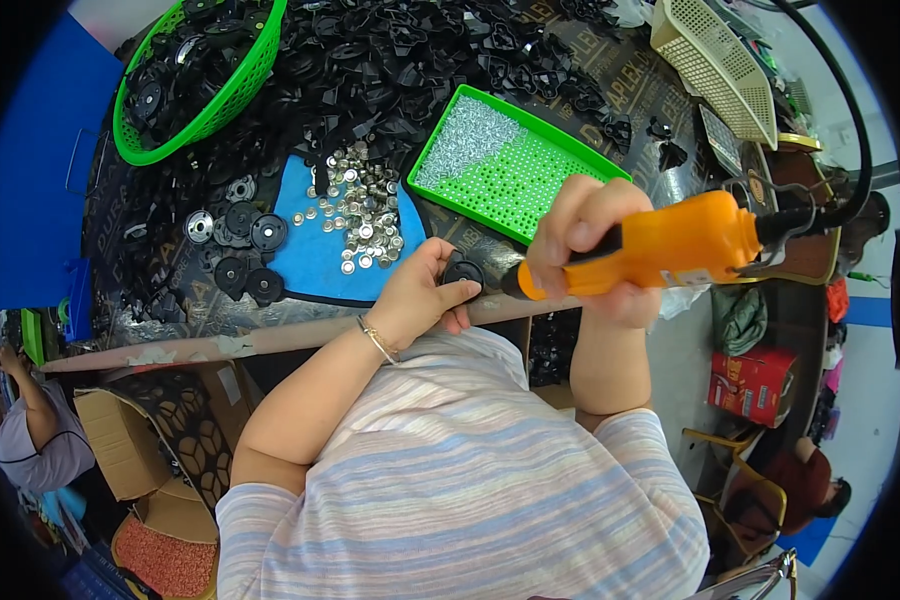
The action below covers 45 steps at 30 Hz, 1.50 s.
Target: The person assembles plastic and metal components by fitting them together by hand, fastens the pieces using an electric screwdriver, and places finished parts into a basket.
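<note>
Between the thumb and fingers of my left hand (422, 288) is a round black plastic part (462, 272), held at the table's front edge. My right hand (592, 250) is wrapped around an orange electric screwdriver (670, 245), its dark tip pointing left, close to the black part; whether they touch I cannot tell. Small silver metal caps (365, 215) lie scattered on a blue cloth (305, 255) left of my hands. Beyond my right hand, a green perforated tray (530, 180) holds a heap of small silver screws (465, 135).
Black plastic pieces (370, 70) pile up across the table's far side. A green basket (270, 60) of black parts stands far left, with round black discs (268, 232) nearer. A beige basket (715, 75) sits far right. The screwdriver's black cable (855, 110) arches overhead. Cardboard boxes (120, 440) stand below left.
</note>
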Tool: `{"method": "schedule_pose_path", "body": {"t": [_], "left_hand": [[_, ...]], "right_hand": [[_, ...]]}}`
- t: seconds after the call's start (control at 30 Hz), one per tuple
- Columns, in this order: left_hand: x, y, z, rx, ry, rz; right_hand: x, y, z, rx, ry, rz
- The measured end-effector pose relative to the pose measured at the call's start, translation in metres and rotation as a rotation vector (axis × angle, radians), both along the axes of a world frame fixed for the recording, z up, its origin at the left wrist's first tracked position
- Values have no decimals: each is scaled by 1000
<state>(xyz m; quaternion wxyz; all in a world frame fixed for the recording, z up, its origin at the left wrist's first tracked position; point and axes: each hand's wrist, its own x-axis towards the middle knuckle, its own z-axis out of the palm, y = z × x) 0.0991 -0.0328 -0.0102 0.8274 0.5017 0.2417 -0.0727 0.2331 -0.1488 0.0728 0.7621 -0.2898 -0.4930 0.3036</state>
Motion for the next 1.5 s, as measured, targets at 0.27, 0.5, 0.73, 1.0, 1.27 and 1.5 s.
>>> {"method": "schedule_pose_path", "body": {"t": [0.27, 0.5, 0.73, 1.0, 1.27, 1.5], "left_hand": [[-2, 3, -4, -48, -68, 12], [-3, 2, -1, 0, -84, -18], [-6, 3, -4, -8, -129, -36], [-6, 3, -3, -1, -150, -45], [-6, 3, -4, -50, -138, -11], [-6, 4, -5, -60, -141, -13]], "right_hand": [[22, 2, -2, 47, -15, -598], [24, 13, -22, 17, -6, -660], [29, 14, -26, -24, -57, -654], [29, 19, -25, 18, 6, -624], [28, 19, -24, -17, 12, -642], [27, 20, -23, 9, 22, -640]]}}
